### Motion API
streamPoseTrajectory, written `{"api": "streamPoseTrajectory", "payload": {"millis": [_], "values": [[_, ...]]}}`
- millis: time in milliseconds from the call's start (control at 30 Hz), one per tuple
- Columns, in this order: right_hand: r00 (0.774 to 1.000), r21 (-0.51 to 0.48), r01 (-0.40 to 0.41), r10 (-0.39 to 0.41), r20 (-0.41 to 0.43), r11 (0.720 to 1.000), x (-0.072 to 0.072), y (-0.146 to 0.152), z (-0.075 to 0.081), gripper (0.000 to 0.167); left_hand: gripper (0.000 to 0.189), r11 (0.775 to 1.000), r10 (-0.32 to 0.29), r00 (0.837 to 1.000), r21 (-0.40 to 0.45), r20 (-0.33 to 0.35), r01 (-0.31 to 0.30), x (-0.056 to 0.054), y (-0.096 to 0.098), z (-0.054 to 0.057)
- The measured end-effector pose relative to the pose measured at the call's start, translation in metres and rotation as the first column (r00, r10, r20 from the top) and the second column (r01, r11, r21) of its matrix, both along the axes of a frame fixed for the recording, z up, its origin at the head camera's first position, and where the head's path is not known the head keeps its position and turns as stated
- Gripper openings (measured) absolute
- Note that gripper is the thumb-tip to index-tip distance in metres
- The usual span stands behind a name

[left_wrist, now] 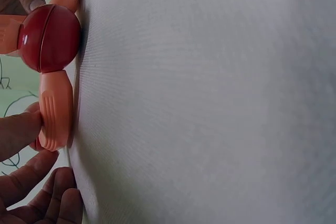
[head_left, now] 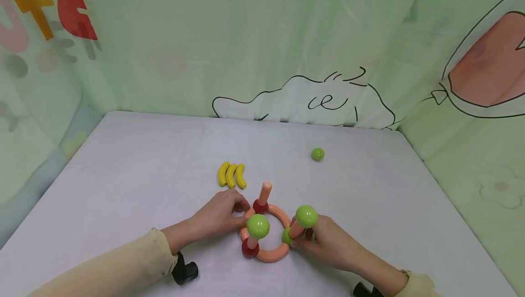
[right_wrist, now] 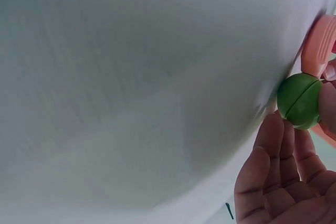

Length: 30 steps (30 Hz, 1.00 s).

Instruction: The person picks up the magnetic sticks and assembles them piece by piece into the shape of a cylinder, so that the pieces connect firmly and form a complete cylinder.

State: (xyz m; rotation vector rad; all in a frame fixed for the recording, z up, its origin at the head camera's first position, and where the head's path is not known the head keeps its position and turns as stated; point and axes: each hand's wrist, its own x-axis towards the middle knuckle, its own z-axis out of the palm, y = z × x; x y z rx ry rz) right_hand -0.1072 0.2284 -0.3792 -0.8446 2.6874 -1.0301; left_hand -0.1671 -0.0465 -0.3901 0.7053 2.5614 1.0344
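Curved orange rods (head_left: 274,254) form a ring on the table, joined by a back red ball (head_left: 260,206), a front red ball (left_wrist: 52,38) and a green ball (right_wrist: 298,98) on the right. A straight rod (head_left: 265,192) rises bare-topped from the back red ball. The other two uprights carry a front green ball (head_left: 258,227) and a right green ball (head_left: 306,216). My left hand (head_left: 221,215) pinches the left curved rod (left_wrist: 56,108) between thumb and forefinger. My right hand (head_left: 334,244) grips the lower green ball at the ring's right side.
Three yellow toy bananas (head_left: 231,175) lie side by side behind my left hand. A loose green ball (head_left: 317,154) sits farther back on the right. The white-covered table (head_left: 164,160) meets a printed green cloth (head_left: 184,37) at its back edge.
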Motion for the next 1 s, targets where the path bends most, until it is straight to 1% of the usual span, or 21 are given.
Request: {"api": "streamPoseTrajectory", "payload": {"millis": [133, 367, 433, 567, 667, 800, 900, 1000], "values": [[1.000, 0.018, 0.005, -0.006, 0.006, 1.000, -0.002, 0.000, 0.001, 0.016, 0.022, 1.000, 0.001, 1.000, -0.007, 0.010, -0.001, 0.001, -0.002, 0.001], [0.999, 0.032, 0.029, -0.030, 0.030, 0.999, -0.006, 0.002, 0.003, 0.015, 0.016, 1.000, -0.018, 1.000, -0.009, -0.012, 0.018, 0.004, -0.004, 0.002], [0.999, 0.033, 0.029, -0.029, 0.027, 0.999, -0.007, 0.002, 0.003, 0.015, 0.014, 1.000, -0.022, 1.000, -0.007, -0.008, 0.022, 0.005, -0.003, 0.002], [0.998, 0.042, 0.049, -0.051, 0.037, 0.998, -0.008, 0.002, 0.004, 0.014, 0.012, 0.999, -0.040, 0.999, -0.004, -0.032, 0.040, 0.008, -0.004, 0.002], [0.995, 0.058, 0.078, -0.082, 0.062, 0.995, -0.008, 0.002, 0.005, 0.011, 0.013, 0.999, -0.049, 0.997, -0.001, -0.061, 0.049, 0.010, -0.005, 0.001], [0.993, 0.063, 0.092, -0.096, 0.068, 0.994, -0.008, 0.002, 0.005, 0.011, 0.015, 1.000, -0.030, 0.998, 0.006, -0.060, 0.031, 0.012, -0.005, 0.002], [0.993, 0.059, 0.089, -0.093, 0.067, 0.994, -0.008, 0.003, 0.006, 0.011, 0.024, 1.000, 0.011, 1.000, 0.014, -0.018, -0.010, 0.012, -0.005, 0.003], [0.993, 0.059, 0.089, -0.093, 0.069, 0.994, -0.008, 0.003, 0.006, 0.012, 0.038, 0.999, 0.038, 0.999, 0.027, 0.019, -0.039, 0.010, -0.005, 0.002]]}}
